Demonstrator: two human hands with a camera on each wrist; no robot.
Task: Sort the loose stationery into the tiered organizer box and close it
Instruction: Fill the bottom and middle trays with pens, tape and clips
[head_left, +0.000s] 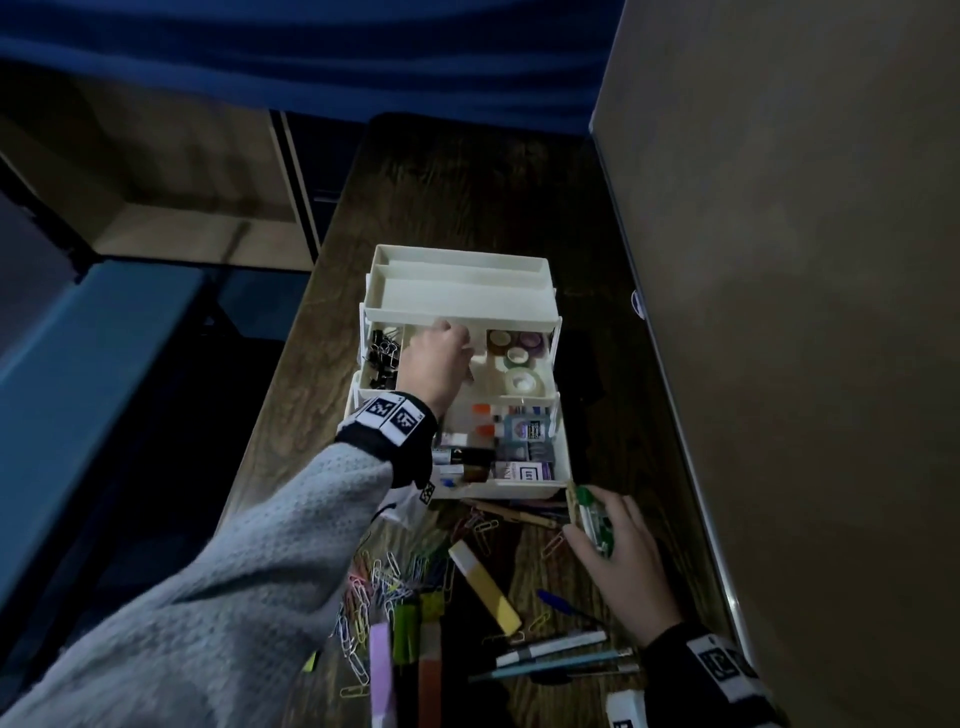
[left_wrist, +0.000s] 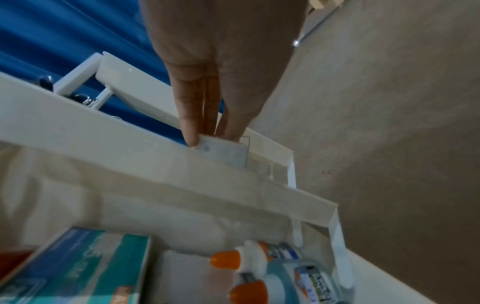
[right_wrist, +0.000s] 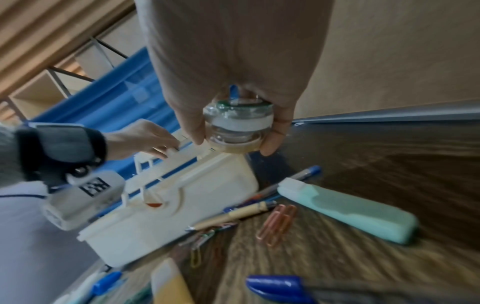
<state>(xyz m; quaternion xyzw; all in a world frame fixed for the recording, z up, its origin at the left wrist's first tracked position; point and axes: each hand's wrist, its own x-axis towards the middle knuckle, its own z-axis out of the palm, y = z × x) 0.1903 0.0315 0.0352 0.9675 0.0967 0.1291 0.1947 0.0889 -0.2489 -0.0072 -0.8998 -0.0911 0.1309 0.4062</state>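
The white tiered organizer box (head_left: 457, 291) stands open on the dark wooden table, its tiers stepped back. My left hand (head_left: 441, 358) reaches into the middle tier, between the binder clips (head_left: 384, 353) and the tape rolls (head_left: 519, 353). In the left wrist view its fingertips (left_wrist: 191, 139) pinch a small pale flat piece (left_wrist: 223, 154) behind the tier's rim (left_wrist: 103, 133). My right hand (head_left: 613, 551) hovers by the box's front right corner and grips a clear tape dispenser (head_left: 595, 522) with green parts. The right wrist view shows that dispenser (right_wrist: 237, 125) held between thumb and fingers.
Glue bottles (head_left: 483, 415) and small packets fill the bottom tier. Loose on the table in front lie several paper clips (head_left: 384, 577), a yellow-and-white bar (head_left: 483, 584), highlighters (head_left: 405, 629) and pens (head_left: 550, 649). A teal case (right_wrist: 350, 211) lies beside them. A tall panel (head_left: 779, 312) borders the right.
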